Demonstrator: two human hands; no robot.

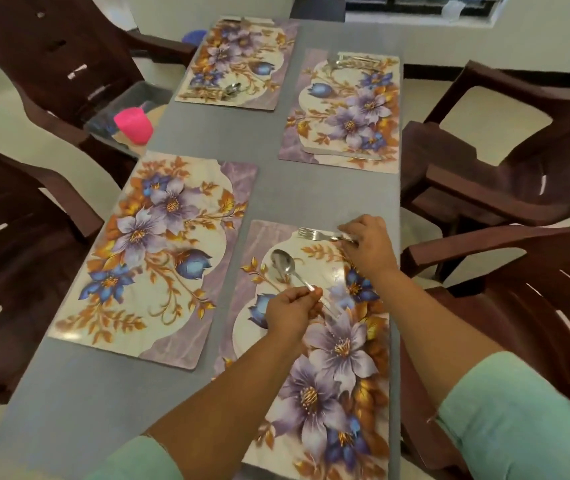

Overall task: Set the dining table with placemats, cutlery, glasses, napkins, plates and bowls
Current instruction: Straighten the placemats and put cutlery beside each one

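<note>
Several floral placemats lie on the grey table (276, 188). Over the near right placemat (314, 393), my left hand (292, 311) pinches the handle of a steel spoon (283, 265), its bowl pointing away from me. My right hand (368, 245) holds the handle of a fork (313, 233) lying at that mat's far edge, tines to the left. The far left placemat (242, 60) carries cutlery (228, 91) at its near edge. The far right placemat (346, 109) has cutlery (349, 60) at its far edge. The near left placemat (159, 254) is bare.
Dark brown plastic chairs stand on both sides, two at the left (34, 98) and two at the right (519, 161). A pink cup (134, 124) sits with other items on the seat of the far left chair. The window ledge (450, 15) runs along the back wall.
</note>
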